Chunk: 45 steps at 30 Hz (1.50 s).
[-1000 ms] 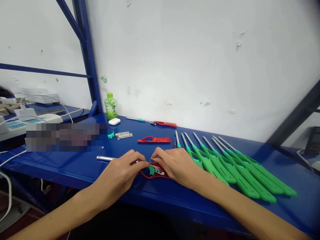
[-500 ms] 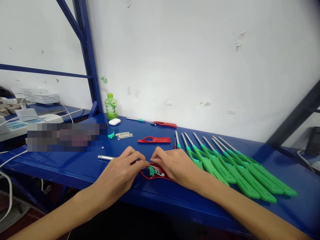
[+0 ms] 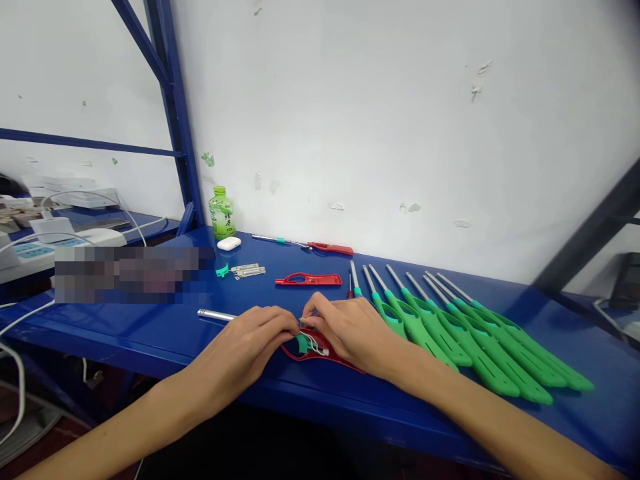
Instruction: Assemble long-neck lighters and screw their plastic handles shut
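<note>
An opened red lighter casing [image 3: 327, 358] lies near the table's front edge, with a green trigger piece [image 3: 303, 344] and white wires [image 3: 316, 345] exposed inside. Its long metal tube [image 3: 215, 315] points out to the left. My left hand [image 3: 250, 340] is closed over the lighter where tube and casing meet, fingers pressed together beside the green piece. My right hand [image 3: 350, 327] covers the casing's right part, its thumb and index finger pinched at the upper edge. Whatever lies between those fingertips is too small to make out.
Several green lighters [image 3: 465, 340] lie in a row at right, beside a screwdriver [image 3: 351, 287]. Behind my hands are a red casing half [image 3: 320, 280], another red lighter [image 3: 330, 249], small metal parts [image 3: 249, 270], a white case [image 3: 229, 244] and a green bottle [image 3: 222, 213].
My left hand's raised fingers have lowered and flattened over the lighter. The metal tube has shifted slightly right. My right hand keeps its pinch in nearly the same place.
</note>
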{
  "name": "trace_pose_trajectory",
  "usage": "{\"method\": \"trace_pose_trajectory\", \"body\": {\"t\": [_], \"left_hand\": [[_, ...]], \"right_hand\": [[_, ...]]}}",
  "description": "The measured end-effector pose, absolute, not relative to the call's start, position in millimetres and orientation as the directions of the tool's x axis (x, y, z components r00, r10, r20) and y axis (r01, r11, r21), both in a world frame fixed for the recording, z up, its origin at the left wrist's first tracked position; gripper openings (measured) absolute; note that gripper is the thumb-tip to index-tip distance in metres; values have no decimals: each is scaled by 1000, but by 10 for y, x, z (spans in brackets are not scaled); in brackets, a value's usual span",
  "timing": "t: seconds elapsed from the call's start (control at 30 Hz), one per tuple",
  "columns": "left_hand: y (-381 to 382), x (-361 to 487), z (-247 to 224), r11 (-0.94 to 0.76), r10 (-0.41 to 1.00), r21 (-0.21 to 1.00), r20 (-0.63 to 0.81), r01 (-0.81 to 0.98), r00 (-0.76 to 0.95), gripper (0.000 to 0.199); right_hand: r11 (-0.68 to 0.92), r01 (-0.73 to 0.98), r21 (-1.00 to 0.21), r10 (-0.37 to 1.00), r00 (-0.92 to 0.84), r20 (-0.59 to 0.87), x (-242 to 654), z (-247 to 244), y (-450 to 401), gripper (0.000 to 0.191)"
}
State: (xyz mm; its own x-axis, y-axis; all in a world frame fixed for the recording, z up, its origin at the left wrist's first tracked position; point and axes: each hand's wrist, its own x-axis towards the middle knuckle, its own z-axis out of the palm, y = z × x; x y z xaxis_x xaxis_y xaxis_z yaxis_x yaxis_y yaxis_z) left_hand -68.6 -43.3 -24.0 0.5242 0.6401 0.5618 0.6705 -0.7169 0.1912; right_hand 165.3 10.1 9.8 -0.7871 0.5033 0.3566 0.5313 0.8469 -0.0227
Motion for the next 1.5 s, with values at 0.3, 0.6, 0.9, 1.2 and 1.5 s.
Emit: {"method": "trace_pose_trajectory", "body": {"t": [0.3, 0.6, 0.9, 1.2, 1.5], "left_hand": [[-459, -641, -196, -721, 634, 167, 550, 673, 543, 19], [-476, -659, -215, -715, 664, 234, 522, 659, 536, 17], [-471, -637, -174, -706, 687, 298, 509, 642, 519, 19], [-464, -652, -159, -704, 691, 310, 509, 639, 514, 23], [-462, -772, -114, -636, 743, 260, 460, 726, 486, 25]], "right_hand": [[842, 539, 7, 498, -783, 374, 1649, 106, 98, 27], [856, 516, -35, 489, -786, 378, 1653, 95, 99, 24], [848, 529, -43, 508, -786, 352, 1685, 114, 114, 21], [903, 418, -99, 420, -807, 416, 1777, 232, 7, 36], [912, 406, -58, 399, -847, 352, 1751, 173, 27, 35]]}}
